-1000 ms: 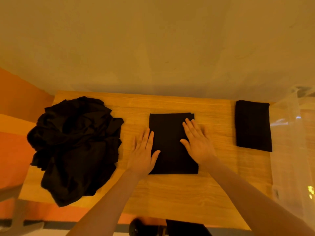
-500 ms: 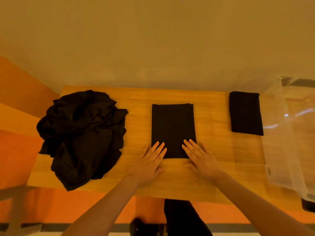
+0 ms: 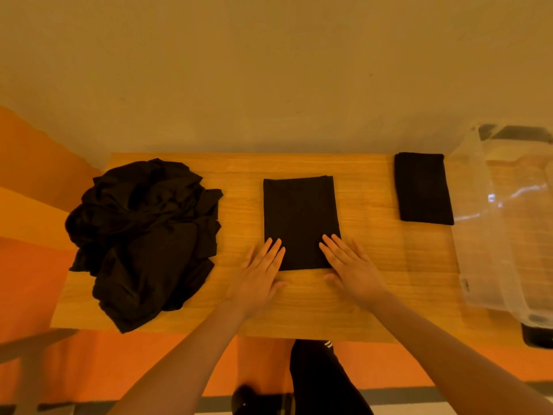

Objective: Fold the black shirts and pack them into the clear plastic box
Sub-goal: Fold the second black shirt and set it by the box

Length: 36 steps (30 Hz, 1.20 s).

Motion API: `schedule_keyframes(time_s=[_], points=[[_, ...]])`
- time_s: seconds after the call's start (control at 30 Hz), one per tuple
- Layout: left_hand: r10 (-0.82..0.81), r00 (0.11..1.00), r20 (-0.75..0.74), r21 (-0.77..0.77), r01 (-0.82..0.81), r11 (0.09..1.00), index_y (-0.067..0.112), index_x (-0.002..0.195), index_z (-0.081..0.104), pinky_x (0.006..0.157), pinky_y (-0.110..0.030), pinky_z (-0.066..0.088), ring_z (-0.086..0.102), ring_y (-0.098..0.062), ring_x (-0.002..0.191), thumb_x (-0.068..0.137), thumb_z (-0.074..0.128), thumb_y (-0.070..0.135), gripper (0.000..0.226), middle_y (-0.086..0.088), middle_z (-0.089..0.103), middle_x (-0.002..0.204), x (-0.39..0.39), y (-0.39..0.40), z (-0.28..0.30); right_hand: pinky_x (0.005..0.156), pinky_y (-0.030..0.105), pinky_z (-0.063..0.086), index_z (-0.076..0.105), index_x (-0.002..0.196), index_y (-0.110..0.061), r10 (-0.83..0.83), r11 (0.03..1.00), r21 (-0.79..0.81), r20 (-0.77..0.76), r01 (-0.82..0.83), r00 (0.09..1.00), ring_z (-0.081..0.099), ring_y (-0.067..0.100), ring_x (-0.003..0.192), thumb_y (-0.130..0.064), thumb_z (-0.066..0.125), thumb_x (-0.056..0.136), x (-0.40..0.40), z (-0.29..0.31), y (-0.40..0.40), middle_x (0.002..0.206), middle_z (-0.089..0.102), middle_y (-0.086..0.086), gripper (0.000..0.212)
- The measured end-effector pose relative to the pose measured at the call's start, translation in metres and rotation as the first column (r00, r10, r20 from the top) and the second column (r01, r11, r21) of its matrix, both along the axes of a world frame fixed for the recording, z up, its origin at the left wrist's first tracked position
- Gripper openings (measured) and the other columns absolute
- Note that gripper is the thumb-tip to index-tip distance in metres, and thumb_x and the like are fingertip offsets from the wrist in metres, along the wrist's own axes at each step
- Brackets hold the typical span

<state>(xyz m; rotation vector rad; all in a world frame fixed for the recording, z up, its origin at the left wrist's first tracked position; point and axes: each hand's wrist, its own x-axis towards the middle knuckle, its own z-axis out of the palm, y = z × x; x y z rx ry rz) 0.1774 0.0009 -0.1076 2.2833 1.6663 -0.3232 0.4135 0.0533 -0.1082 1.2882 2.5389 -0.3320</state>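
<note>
Both hands flat, fingers straight, gripping nothing: left hand (image 3: 261,275) and right hand (image 3: 350,269) press the near corners of the folded shirt (image 3: 300,218) mid-table (image 3: 299,307). Second folded shirt (image 3: 422,188) beside clear box (image 3: 505,235) at right. Unfolded pile (image 3: 143,235) left. No legible labels.

A light wooden rectangular tabletop (image 3: 371,298) with visible grain ran across the middle of the view; behind it stood a plain beige wall (image 3: 269,70); an orange floor (image 3: 27,283) showed to the left and below the near edge; a grey and pale strip (image 3: 401,395) crossed the bottom; a dark-clothed leg (image 3: 320,381) with small white stripes hung beneath the near edge.
</note>
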Motion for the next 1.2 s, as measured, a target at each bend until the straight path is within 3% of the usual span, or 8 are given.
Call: schedule_keyframes(time_s=[0.13,0.23,0.33,0.53,0.73,0.87,0.97,1.2], points=[[0.029,0.994,0.108,0.011,-0.031,0.999,0.018,0.147,0.019,0.116,-0.031,-0.002,0.000,-0.013,0.144,0.100,0.024,0.038,0.051,0.004,0.011,0.155,0.002,0.017,0.011,0.114,0.029,-0.013,0.014,0.141,-0.020,0.029,0.998,0.060,-0.108,-0.023,0.994,-0.001,0.009,0.136,-0.064,-0.012,0.083,0.005,-0.003,0.013,0.147,0.006,-0.007,0.077],[0.091,0.971,0.223,0.037,-0.101,0.994,0.021,0.142,0.033,0.116,-0.029,0.011,0.014,-0.010,0.143,0.100,0.035,0.029,0.044,0.005,0.026,0.152,0.000,0.021,0.014,0.107,0.036,0.022,0.055,0.126,-0.018,0.052,0.990,0.138,-0.098,-0.039,0.994,0.036,0.011,0.129,-0.037,0.056,0.087,0.005,-0.001,0.015,0.136,0.050,0.000,0.043],[0.209,0.896,0.392,0.000,-0.227,0.974,0.021,0.133,0.049,0.115,-0.028,0.022,0.030,-0.008,0.137,0.096,0.045,0.028,0.037,0.005,0.043,0.143,0.002,0.021,0.018,0.098,0.035,0.035,0.069,0.106,-0.015,0.033,0.982,0.186,-0.266,0.017,0.963,0.061,0.016,0.111,-0.019,0.078,0.071,0.002,0.002,0.015,0.116,0.066,0.003,0.036],[0.445,0.702,0.556,-0.218,-0.394,0.893,0.020,0.112,0.063,0.082,-0.024,0.048,0.054,-0.006,0.088,0.093,0.054,0.024,0.022,0.006,0.061,0.099,0.001,0.025,0.045,0.091,0.013,0.036,0.055,0.125,-0.011,-0.372,0.927,-0.228,-0.442,0.299,0.816,0.053,0.014,0.113,-0.018,0.046,0.096,-0.005,0.034,0.015,0.119,0.059,0.001,0.031],[0.692,0.242,0.680,-0.465,-0.587,0.663,0.028,0.087,0.060,0.071,-0.015,0.047,0.058,-0.002,0.080,0.092,0.054,0.025,0.009,0.008,0.062,0.085,0.000,0.056,0.065,0.067,0.013,0.047,0.055,0.115,-0.028,-0.798,0.598,-0.733,-0.513,0.322,0.315,0.055,0.000,0.093,-0.015,0.059,0.088,-0.016,0.060,0.048,0.101,0.055,-0.016,0.030],[0.732,0.092,0.675,-0.529,-0.630,0.568,0.018,0.099,0.060,0.057,-0.002,0.044,0.055,0.001,0.078,0.095,0.049,0.025,0.013,0.010,0.060,0.086,0.006,0.078,0.067,0.059,0.006,0.047,0.056,0.117,-0.018,-0.835,0.517,-0.821,-0.421,0.243,0.353,0.058,-0.001,0.085,-0.006,0.061,0.086,-0.021,0.058,0.067,0.098,0.060,-0.009,0.034],[0.746,0.028,0.665,-0.574,-0.620,0.535,0.014,0.104,0.059,0.057,-0.004,0.045,0.056,0.000,0.080,0.094,0.051,0.025,0.017,0.009,0.060,0.087,0.008,0.092,0.064,0.058,0.003,0.045,0.058,0.111,-0.011,-0.877,0.475,-0.834,-0.425,0.281,0.223,0.057,-0.002,0.079,-0.007,0.054,0.091,-0.025,0.052,0.080,0.091,0.061,-0.008,0.021],[0.771,-0.029,0.636,-0.618,-0.617,0.487,0.012,0.119,0.054,0.061,-0.001,0.045,0.053,0.005,0.084,0.094,0.051,0.014,0.026,0.005,0.059,0.104,0.008,0.097,0.045,0.065,0.007,0.046,0.057,0.099,-0.022,-0.768,0.640,-0.686,-0.595,0.348,0.239,0.056,0.002,0.084,-0.013,0.050,0.094,-0.036,0.042,0.105,0.090,0.059,-0.010,0.013]])
